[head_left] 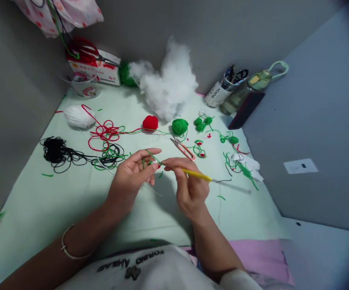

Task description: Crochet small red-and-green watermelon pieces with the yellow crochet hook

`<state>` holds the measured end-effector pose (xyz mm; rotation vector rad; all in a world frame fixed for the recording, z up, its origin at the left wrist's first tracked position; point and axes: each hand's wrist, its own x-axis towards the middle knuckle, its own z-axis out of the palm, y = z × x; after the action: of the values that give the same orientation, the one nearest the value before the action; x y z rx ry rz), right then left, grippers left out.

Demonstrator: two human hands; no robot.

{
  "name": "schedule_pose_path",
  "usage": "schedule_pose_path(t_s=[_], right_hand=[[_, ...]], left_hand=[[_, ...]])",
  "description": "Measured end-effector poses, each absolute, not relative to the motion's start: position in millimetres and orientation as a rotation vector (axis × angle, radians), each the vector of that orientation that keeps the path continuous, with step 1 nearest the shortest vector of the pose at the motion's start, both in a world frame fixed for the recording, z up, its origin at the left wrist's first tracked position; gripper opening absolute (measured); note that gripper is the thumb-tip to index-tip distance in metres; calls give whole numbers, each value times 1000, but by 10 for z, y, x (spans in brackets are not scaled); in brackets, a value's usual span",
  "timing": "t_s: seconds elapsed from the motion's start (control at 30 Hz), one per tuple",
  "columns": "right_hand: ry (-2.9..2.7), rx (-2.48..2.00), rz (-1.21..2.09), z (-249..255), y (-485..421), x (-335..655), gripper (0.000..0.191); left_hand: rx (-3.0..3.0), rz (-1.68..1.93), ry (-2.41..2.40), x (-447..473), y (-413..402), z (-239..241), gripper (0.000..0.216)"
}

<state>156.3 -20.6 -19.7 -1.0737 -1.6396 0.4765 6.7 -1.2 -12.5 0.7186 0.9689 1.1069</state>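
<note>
I see soft, even light from above; my hands throw a faint shadow toward me on the pale green tabletop (71, 201). The fluffy white stuffing heap (168, 86) looks almost overexposed. Edges bend and darken, especially the right corners, and fine detail is slightly soft.

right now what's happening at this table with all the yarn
A person is crocheting with green yarn. The right hand holds a yellow crochet hook, its tip meeting a small green piece pinched in the left hand. On the pale green table cover lie thread snips, a red yarn ball, a green yarn ball, tangled black yarn and a heap of white stuffing.
</note>
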Motion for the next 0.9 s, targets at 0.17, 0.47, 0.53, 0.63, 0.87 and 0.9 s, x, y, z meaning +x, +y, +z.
schedule_pose_path(t_s=[0.17, 0.47, 0.53, 0.63, 0.87, 0.9], right_hand=[[-1920, -1087, 101, -296, -210, 1557, 31], [-1213, -1044, 863, -201, -117, 1564, 19], [-1196, -1042, 913, -207, -114, 1561, 19], [-1147, -1023, 922, -217, -120, 1567, 19], [-1141, -1064, 818, -163, -149, 1556, 20], [-1172, -1069, 774, -152, -156, 1550, 19]], left_hand=[[580, 997, 878, 70, -4, -144, 44], [462, 918, 746, -7, 58, -116, 34], [508, 913, 763, -3, 53, -120, 32], [541, 936, 804, -2, 52, -112, 33], [644, 1053, 894, 12, 13, -77, 25], [694, 1084, 928, 19, -2, -80, 24]])
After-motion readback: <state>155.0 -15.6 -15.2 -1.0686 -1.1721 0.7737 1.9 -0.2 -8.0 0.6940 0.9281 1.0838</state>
